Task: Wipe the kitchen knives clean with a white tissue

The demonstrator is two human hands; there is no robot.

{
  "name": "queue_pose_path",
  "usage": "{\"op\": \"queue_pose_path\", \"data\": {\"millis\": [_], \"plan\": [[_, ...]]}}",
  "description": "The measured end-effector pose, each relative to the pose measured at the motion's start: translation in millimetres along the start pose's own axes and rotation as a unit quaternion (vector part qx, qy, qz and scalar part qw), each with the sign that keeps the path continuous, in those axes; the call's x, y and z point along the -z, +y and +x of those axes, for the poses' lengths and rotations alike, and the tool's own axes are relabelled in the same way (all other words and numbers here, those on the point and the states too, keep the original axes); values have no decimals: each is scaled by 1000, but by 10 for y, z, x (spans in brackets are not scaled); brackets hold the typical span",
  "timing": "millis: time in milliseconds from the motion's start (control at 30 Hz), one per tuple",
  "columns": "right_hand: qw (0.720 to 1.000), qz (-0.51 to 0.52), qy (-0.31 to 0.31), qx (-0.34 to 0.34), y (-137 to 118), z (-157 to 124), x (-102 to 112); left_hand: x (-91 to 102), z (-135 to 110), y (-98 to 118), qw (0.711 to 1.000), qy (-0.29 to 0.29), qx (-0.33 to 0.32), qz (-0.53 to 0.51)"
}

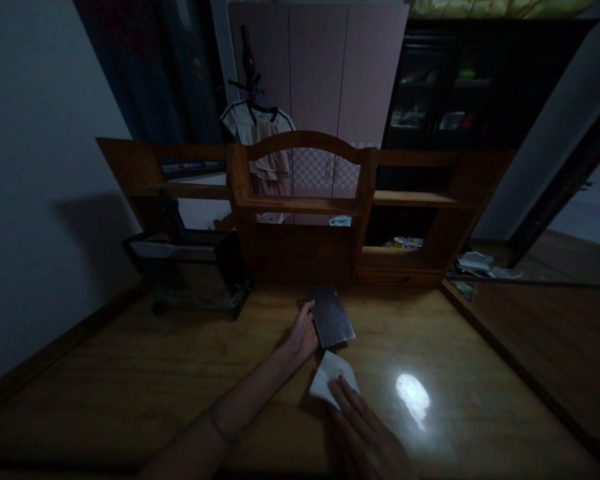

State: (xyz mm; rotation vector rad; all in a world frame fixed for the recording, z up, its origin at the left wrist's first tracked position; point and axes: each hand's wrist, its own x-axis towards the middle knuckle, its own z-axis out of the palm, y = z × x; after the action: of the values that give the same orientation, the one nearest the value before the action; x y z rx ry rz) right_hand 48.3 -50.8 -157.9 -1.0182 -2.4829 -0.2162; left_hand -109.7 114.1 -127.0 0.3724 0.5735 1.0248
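Observation:
A broad cleaver blade (331,315) lies flat on the wooden desk (130,373), near the desk's back. My left hand (303,335) grips the blade's left edge, fingers curled around it. Just in front of the blade sits a folded white tissue (329,381). My right hand (365,433) rests on the tissue with fingers stretched flat, pressing it against the desk where the knife's handle end lies. The handle itself is hidden under the tissue.
A wooden shelf unit (305,207) stands along the back of the desk. A black wire rack (190,267) sits at the back left by the wall. A bright light spot (413,395) shines on the desk right of my hands. Wardrobe and dark cabinet stand behind.

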Motion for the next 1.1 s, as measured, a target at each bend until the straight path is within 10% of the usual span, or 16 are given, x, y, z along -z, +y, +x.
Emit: {"op": "queue_pose_path", "data": {"millis": [1100], "plan": [[999,-21,5,-44,-84,47,13,4,10,-11,1000,2,-7,-21]]}}
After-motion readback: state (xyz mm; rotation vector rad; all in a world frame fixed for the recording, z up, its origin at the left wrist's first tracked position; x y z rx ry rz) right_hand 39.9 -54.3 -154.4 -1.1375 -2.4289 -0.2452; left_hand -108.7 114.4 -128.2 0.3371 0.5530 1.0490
